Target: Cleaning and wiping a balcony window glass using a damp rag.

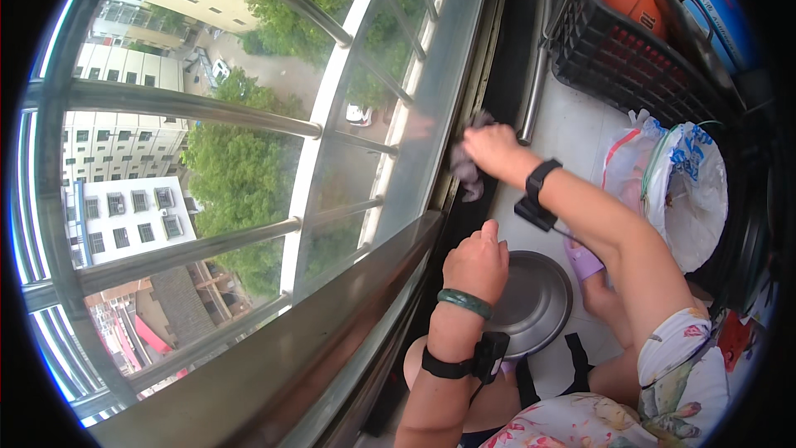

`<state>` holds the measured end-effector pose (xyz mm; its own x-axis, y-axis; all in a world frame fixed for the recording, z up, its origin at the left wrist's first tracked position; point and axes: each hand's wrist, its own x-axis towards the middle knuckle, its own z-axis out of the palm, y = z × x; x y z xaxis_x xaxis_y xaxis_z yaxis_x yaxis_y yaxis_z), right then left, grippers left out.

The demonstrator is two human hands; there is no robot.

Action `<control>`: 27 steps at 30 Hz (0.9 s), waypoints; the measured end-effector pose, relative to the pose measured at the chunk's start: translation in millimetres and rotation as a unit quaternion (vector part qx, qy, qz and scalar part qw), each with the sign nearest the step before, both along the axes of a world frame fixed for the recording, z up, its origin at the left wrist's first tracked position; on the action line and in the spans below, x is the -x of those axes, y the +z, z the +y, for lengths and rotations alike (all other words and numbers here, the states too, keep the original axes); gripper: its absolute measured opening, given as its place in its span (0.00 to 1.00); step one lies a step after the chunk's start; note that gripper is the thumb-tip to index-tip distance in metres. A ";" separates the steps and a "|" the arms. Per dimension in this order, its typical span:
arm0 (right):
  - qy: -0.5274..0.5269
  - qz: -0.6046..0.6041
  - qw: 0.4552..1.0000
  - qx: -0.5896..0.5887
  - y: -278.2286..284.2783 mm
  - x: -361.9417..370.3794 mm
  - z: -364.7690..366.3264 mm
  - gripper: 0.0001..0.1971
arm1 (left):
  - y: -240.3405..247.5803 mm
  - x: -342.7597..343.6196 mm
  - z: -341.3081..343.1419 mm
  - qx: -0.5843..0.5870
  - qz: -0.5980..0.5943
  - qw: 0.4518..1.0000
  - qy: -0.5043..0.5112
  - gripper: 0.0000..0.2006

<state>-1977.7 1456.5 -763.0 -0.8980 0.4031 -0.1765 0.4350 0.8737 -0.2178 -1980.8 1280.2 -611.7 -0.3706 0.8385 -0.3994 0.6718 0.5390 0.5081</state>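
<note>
My right hand (495,150) is closed around a crumpled grey cloth (470,180), pressing it against the window track (473,87) along the sill. Folds of the cloth hang out above and below my fingers. Nearer to me, my left hand (478,264) is curled into a loose fist over the dark ledge, with a green bangle on its wrist; I see nothing in it, though its palm side is hidden. Just right of that hand a round grey metal basin (537,303) rests on the floor, partly covered by my wrist.
Window glass with metal bars (240,112) fills the left side, with trees and buildings far below. A black plastic crate (634,62) holding an orange basketball (630,2) stands at the far right. White plastic bags (692,199) lie beside my right arm, near a purple slipper (585,260).
</note>
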 end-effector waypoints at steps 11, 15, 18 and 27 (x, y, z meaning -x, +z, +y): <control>0.120 -0.112 0.986 0.008 26.5 10.9 -13.3 0.06 | -7.5 -4.6 1.9 -0.004 0.006 1.000 -0.025 0.10; 0.003 -0.009 0.997 0.079 6.2 3.1 -3.5 0.10 | 6.7 -4.0 7.7 0.007 0.001 1.000 -0.017 0.11; 0.097 -0.077 0.986 0.114 3.2 -1.5 -60.6 0.07 | -8.9 -5.6 2.4 -0.001 0.008 1.000 -0.019 0.11; 0.114 -0.044 0.990 0.074 -3.0 -1.0 -17.6 0.09 | -6.2 -11.2 6.1 -0.007 -0.005 1.000 -0.028 0.11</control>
